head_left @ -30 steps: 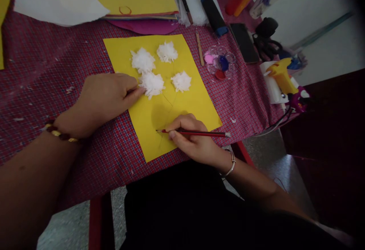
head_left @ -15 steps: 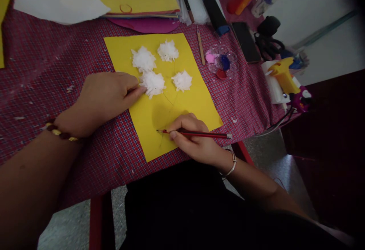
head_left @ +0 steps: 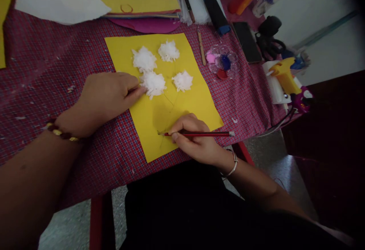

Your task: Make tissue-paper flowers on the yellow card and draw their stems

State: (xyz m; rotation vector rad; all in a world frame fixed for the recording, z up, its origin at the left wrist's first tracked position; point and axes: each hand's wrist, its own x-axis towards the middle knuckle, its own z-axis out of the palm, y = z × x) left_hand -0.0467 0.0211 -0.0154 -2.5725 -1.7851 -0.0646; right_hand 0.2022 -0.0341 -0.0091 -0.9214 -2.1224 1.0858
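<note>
Four puffs: white, fluffy, fixed on the yellow sheet (head_left: 196, 102), toward its far half; nearest one, puff (head_left: 153, 83), touches the left fingertips.
Sheet position: flat on the checked cloth (head_left: 57, 64), near edge close to the table edge.
Left hand (head_left: 105, 98): flat, fingers together, pressing the sheet's left edge; clamped on nothing.
Right hand (head_left: 194, 138): closed around the pencil (head_left: 199, 133), tip on the sheet's near half.
Work done: four puffs in place; thin pencil lines run from the puffs toward the sheet's near edge.
Work left, as judged: lines appear faint and few; palette (head_left: 222, 62), right of the sheet, appears unused.
</note>
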